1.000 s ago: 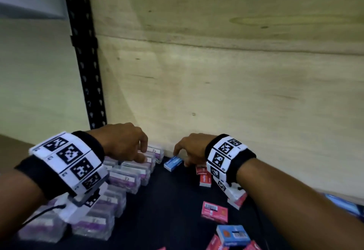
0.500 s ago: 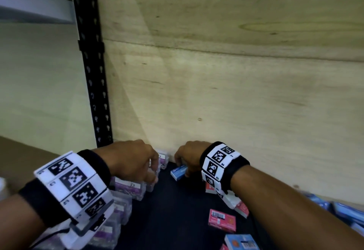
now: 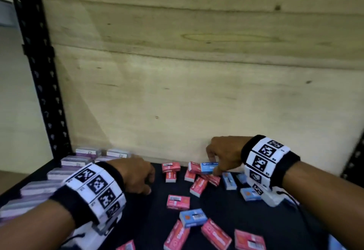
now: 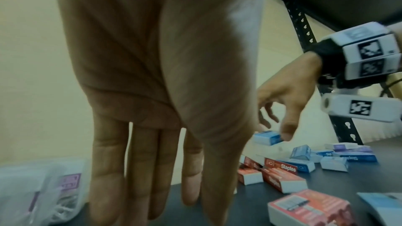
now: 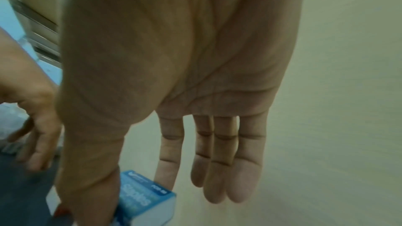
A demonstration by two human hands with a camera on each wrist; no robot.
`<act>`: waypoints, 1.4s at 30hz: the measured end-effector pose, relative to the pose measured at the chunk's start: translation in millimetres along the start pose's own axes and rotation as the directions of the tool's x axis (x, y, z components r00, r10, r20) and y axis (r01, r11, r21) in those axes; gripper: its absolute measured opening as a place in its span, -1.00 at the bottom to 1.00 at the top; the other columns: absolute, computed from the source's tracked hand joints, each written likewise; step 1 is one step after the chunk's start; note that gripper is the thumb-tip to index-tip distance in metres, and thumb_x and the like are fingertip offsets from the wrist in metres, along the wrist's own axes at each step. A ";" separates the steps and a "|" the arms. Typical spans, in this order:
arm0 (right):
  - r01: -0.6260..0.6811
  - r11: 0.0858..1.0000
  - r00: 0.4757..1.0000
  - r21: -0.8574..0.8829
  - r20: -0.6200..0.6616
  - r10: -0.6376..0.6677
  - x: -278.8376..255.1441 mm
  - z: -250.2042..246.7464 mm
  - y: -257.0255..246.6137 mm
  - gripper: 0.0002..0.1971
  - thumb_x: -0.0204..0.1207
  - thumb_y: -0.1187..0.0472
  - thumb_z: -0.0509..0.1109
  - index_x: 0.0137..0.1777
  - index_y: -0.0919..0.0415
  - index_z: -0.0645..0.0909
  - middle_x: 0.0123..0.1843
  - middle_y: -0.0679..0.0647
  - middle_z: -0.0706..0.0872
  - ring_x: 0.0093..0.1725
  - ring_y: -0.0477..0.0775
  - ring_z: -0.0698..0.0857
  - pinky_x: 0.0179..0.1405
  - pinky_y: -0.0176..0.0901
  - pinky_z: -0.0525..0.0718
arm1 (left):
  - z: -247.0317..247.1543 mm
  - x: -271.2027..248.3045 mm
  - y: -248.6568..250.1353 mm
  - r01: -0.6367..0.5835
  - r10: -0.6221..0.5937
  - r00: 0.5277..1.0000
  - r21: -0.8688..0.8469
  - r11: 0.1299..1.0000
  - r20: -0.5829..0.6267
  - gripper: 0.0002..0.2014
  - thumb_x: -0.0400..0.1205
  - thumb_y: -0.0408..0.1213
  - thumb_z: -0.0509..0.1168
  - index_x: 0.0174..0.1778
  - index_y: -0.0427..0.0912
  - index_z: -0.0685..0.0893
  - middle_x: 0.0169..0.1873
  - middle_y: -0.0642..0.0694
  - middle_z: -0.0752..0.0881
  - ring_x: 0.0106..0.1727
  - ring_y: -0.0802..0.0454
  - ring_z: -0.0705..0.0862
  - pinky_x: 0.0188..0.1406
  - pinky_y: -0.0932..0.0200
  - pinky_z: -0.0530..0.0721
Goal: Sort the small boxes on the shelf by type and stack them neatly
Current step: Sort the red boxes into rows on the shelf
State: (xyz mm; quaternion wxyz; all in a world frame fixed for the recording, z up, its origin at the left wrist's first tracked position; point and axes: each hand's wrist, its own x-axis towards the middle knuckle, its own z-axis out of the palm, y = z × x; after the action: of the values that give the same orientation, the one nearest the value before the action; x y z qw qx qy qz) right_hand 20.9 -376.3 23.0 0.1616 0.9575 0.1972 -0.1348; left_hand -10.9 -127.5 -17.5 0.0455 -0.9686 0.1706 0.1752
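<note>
The person's right hand point(image 3: 226, 154) pinches a small blue box point(image 3: 209, 167) between thumb and forefinger, lifted just above the heap of boxes near the back of the dark shelf point(image 3: 232, 212); in the right wrist view the other three fingers point(image 5: 219, 169) hang straight and free of the box, whose printed side reads "Staples". The left hand point(image 3: 136, 174) hovers low over the shelf with nothing in it, fingers straight and loosely spread as the left wrist view shows, just beside the rows of purple boxes point(image 3: 65, 171) lined up along the left side. Between the two hands lie loose red boxes point(image 3: 178, 202), scattered at odd angles, some overlapping, and more blue boxes point(image 3: 229, 180) lie on the shelf under and near the right wrist. Closer to the front edge another blue one point(image 3: 193, 217) rests against a tilted red one. A pale wooden back panel point(image 3: 197, 92) rises behind everything, and a black perforated post point(image 3: 39, 72) stands at the shelf's left corner.
</note>
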 end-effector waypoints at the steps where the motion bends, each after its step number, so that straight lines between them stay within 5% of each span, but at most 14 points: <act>1: -0.041 0.999 0.999 0.014 0.014 0.041 -10.6 7.6 10.9 -0.57 0.49 -0.11 0.52 0.22 0.16 0.64 0.26 0.11 0.63 0.15 0.18 0.66 -0.02 -0.03 0.62 | 1.0 1.9 1.3 0.001 -0.001 1.000 0.019 1.000 0.004 -0.62 0.65 0.00 0.36 0.37 0.01 0.58 0.27 0.03 0.66 0.24 0.01 0.64 0.20 0.17 0.58; 12: -0.310 0.944 0.944 0.116 0.158 0.291 -99.4 75.8 70.3 -0.52 0.48 -0.11 0.50 0.23 0.24 0.65 0.24 0.18 0.69 -0.08 0.09 0.58 -0.25 -0.14 0.49 | 10.6 10.3 12.3 0.052 -0.048 0.997 0.069 0.996 -0.058 -0.55 0.59 0.13 0.33 0.41 0.19 0.51 0.34 0.01 0.63 0.31 -0.04 0.62 0.27 0.11 0.58; 17: -0.361 0.919 0.925 0.157 0.185 0.331 -106.7 94.6 72.2 -0.56 0.43 -0.12 0.52 0.17 0.14 0.63 0.15 0.09 0.71 0.02 0.12 0.65 -0.11 -0.10 0.55 | 12.0 11.3 13.9 0.069 -0.064 0.996 0.075 0.995 -0.069 -0.53 0.59 0.13 0.32 0.43 0.20 0.48 0.37 0.01 0.61 0.33 -0.05 0.60 0.32 0.09 0.56; 25: -0.347 0.929 0.930 0.129 0.173 0.324 -104.5 97.1 70.2 -0.58 0.43 -0.13 0.51 0.18 0.10 0.66 0.15 0.04 0.74 0.13 0.12 0.70 0.11 -0.01 0.66 | 12.8 10.5 15.9 0.109 -0.106 0.993 0.058 0.992 -0.054 -0.56 0.61 0.19 0.29 0.39 0.19 0.50 0.37 0.02 0.58 0.33 -0.02 0.57 0.30 0.10 0.53; 29: -0.306 0.936 0.951 0.174 0.110 0.290 -97.8 79.4 60.1 -0.63 0.52 -0.13 0.45 0.17 0.10 0.66 0.13 0.03 0.75 0.10 0.09 0.72 0.05 -0.05 0.64 | 13.8 10.5 12.3 0.113 -0.112 0.992 0.025 0.993 -0.058 -0.59 0.61 0.18 0.30 0.35 0.18 0.52 0.36 0.04 0.59 0.30 0.00 0.58 0.27 0.12 0.54; 34: -0.208 0.950 0.978 0.232 0.024 0.208 -77.4 52.8 37.1 -0.75 0.59 -0.10 0.41 0.07 0.04 0.56 -0.19 -0.11 0.70 -0.07 0.03 0.66 -0.03 -0.10 0.58 | 13.2 8.9 15.6 0.126 -0.125 0.991 0.034 0.991 -0.047 -0.60 0.62 0.17 0.30 0.35 0.16 0.52 0.34 0.02 0.60 0.29 -0.01 0.59 0.23 0.14 0.52; 42: -0.034 0.987 0.998 0.158 -0.041 0.040 -15.5 26.2 -5.7 -0.54 0.61 -0.09 0.38 0.44 0.06 0.50 0.37 0.07 0.61 0.27 0.14 0.62 0.18 -0.04 0.58 | -6.2 20.5 16.0 0.144 -0.146 0.987 -0.025 0.989 -0.066 -0.64 0.65 0.06 0.32 0.26 -0.05 0.60 0.22 -0.04 0.66 0.20 -0.05 0.64 0.19 0.07 0.62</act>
State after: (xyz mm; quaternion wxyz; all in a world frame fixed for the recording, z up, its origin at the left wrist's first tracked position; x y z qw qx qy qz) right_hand -0.3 -385.9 2.7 0.0837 0.9735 0.1716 -0.1260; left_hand 3.6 -149.9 -19.5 0.0427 -0.9842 0.0994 0.1403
